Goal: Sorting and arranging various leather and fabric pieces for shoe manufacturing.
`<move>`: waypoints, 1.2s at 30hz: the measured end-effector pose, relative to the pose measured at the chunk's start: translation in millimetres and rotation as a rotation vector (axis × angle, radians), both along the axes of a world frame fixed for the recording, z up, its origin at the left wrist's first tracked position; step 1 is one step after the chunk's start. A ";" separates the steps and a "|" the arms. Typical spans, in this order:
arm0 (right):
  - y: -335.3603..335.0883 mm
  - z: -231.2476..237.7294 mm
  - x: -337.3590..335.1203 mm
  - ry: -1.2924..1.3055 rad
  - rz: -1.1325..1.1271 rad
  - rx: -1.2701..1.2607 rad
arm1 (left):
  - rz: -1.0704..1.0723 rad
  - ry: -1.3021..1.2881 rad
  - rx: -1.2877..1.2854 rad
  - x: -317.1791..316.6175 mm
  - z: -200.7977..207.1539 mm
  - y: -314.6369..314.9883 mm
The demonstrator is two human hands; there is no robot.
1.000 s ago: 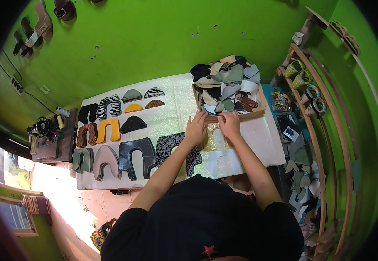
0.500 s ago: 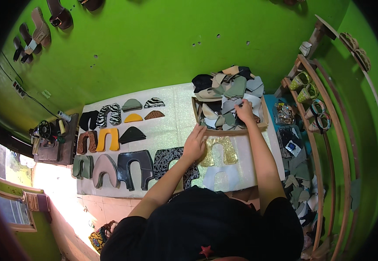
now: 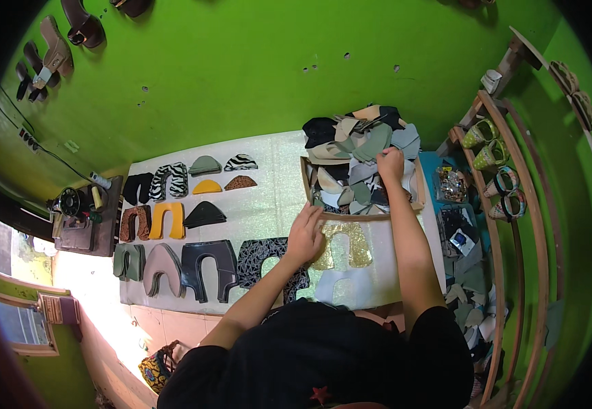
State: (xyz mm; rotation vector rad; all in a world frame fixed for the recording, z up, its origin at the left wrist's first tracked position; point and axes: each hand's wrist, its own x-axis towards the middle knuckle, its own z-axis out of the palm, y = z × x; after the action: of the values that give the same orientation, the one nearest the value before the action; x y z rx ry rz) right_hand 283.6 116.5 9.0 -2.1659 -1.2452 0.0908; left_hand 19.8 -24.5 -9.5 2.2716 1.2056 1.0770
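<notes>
A shallow box (image 3: 371,217) at the table's far right holds a heap of cut leather-like pieces (image 3: 340,178) in grey, cream, green, black and patterned. More pieces (image 3: 371,140) are piled at its back. My right hand (image 3: 390,163) is over the box's right half, fingers curled closed among the pieces; what they pinch is hidden. My left hand (image 3: 305,233) lies with fingers stretched toward the box's near left corner, fingertips at its rim. Just right of that hand are a gold glittery U-shaped piece (image 3: 352,247) and a pale one (image 3: 340,289); a black-and-grey patterned stack (image 3: 258,262) lies left.
Left on the white table (image 3: 269,157) stand sorted stacks of U-shaped and half-round pieces, including a dark stack (image 3: 207,255) and a yellow one (image 3: 168,220). Rightward are a blue crate (image 3: 431,163), scraps (image 3: 470,310) and a wooden rack (image 3: 507,252) with sandals. A small machine (image 3: 71,204) stands far left.
My right hand has moved slightly farther back and right over the box, its fingers now curled tighter. The left hand stays near the box corner, shifted slightly nearer to me.
</notes>
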 end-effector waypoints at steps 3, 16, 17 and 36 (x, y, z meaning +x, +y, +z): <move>7.3 1.1 2.3 0.051 0.024 -0.005 | 0.080 0.025 -0.002 7.2 2.7 5.4; 22.5 27.0 12.0 0.974 0.286 0.353 | -0.065 0.147 0.036 70.2 35.8 100.5; 22.1 29.9 13.5 0.973 0.281 0.359 | -0.077 0.185 0.026 79.1 37.7 109.4; -43.2 61.1 -23.7 0.534 0.768 0.403 | -0.471 -1.000 -1.428 122.3 53.8 213.0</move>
State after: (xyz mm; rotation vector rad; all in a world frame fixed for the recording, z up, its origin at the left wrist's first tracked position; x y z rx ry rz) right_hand 259.9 73.3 70.1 -1.1276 -1.5224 0.6292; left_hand 142.1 188.5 44.3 0.6469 0.5421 0.5937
